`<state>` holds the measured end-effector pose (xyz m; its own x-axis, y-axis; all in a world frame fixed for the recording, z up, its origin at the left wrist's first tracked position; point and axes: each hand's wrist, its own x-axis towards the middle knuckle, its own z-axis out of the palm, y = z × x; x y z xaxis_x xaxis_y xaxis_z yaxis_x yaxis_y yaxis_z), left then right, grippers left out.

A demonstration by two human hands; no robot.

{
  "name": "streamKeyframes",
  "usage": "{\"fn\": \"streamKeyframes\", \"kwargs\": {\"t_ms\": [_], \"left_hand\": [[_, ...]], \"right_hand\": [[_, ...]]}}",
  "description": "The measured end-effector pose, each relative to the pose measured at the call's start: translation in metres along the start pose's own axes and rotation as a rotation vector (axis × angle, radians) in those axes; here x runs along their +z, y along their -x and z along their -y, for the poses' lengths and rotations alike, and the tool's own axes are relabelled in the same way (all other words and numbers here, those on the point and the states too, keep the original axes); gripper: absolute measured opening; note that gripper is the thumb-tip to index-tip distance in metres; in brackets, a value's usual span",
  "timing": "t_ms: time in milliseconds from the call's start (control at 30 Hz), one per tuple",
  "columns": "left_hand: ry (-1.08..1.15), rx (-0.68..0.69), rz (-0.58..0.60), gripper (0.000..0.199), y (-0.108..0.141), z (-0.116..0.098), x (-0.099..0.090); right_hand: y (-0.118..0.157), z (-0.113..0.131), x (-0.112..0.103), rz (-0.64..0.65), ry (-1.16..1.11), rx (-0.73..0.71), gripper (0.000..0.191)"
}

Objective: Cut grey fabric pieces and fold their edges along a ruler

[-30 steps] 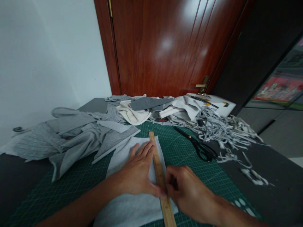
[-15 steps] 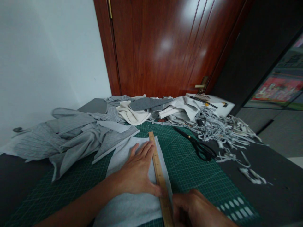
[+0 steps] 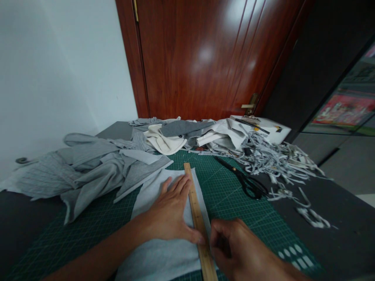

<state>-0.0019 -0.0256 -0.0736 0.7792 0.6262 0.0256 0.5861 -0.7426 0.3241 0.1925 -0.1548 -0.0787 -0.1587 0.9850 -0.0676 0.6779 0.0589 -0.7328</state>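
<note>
"What's nearest?"
"The right hand [image 3: 234, 246], just beside the ruler's near part, fingers curled inward. Its fingertips are shadowed and blurred, so I can't tell whether they grip anything."
"And the left hand [image 3: 172, 220]?"
"Open, palm down and fingers spread on the pale cloth [image 3: 161, 259], with the thumb and some fingertips on the wooden ruler [image 3: 197, 212]."
"Where do those two lie?"
"The ruler runs lengthwise on the cloth, near its right edge, with a narrow strip of cloth showing beyond it. The cloth is flat on the green cutting mat [image 3: 246, 218]."
"What's farther out?"
"Black scissors [image 3: 247, 181] lie to the right, well apart from both hands, partly on the mat. On the left there's a heap of gray fabric [image 3: 96, 168], rumpled, one corner over the mat."
"Behind those?"
"A tangle of thin fabric strips [image 3: 272, 158] on the right, on the dark tabletop [image 3: 340, 203], and a cream piece [image 3: 165, 142] among other scraps across the middle. A white box or board [image 3: 278, 134] sits at the back right."
"Last of all?"
"A reddish-brown wooden door [image 3: 190, 58] beyond the table."
</note>
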Motion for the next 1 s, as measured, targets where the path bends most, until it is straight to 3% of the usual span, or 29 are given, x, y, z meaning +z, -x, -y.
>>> {"fn": "streamKeyframes", "kwargs": {"t_ms": [233,433,500,567,667,767,867,1000], "left_hand": [[-0.038,-0.030,0.041,0.143,-0.001,-0.002,-0.002],[-0.005,-0.010,0.017,0.131,0.000,-0.002,-0.005],[0.016,0.011,0.024,0.126,0.001,-0.002,-0.009],[0.039,0.025,0.037,0.118,0.003,-0.003,-0.013],[0.079,0.041,0.009,0.085,0.006,-0.009,-0.016],[0.075,-0.004,-0.091,0.062,0.008,-0.019,-0.011],[0.005,-0.130,-0.137,0.066,0.008,-0.028,-0.001],[-0.072,-0.170,-0.055,0.077,0.012,-0.033,0.012]], "right_hand": [[0.008,-0.005,-0.002,0.122,-0.075,-0.010,0.026],[-0.003,-0.003,-0.029,-0.020,-0.267,0.036,0.024],[-0.010,-0.006,-0.035,-0.038,-0.234,0.054,0.023],[-0.017,-0.009,-0.039,-0.056,-0.123,0.033,0.021],[-0.034,-0.014,-0.045,-0.144,-0.005,-0.025,0.015],[-0.058,-0.020,-0.056,-0.236,-0.127,-0.052,0.013],[-0.083,-0.022,-0.068,-0.243,-0.218,-0.038,0.014],[-0.104,-0.016,-0.073,-0.207,-0.219,0.001,0.020]]}}
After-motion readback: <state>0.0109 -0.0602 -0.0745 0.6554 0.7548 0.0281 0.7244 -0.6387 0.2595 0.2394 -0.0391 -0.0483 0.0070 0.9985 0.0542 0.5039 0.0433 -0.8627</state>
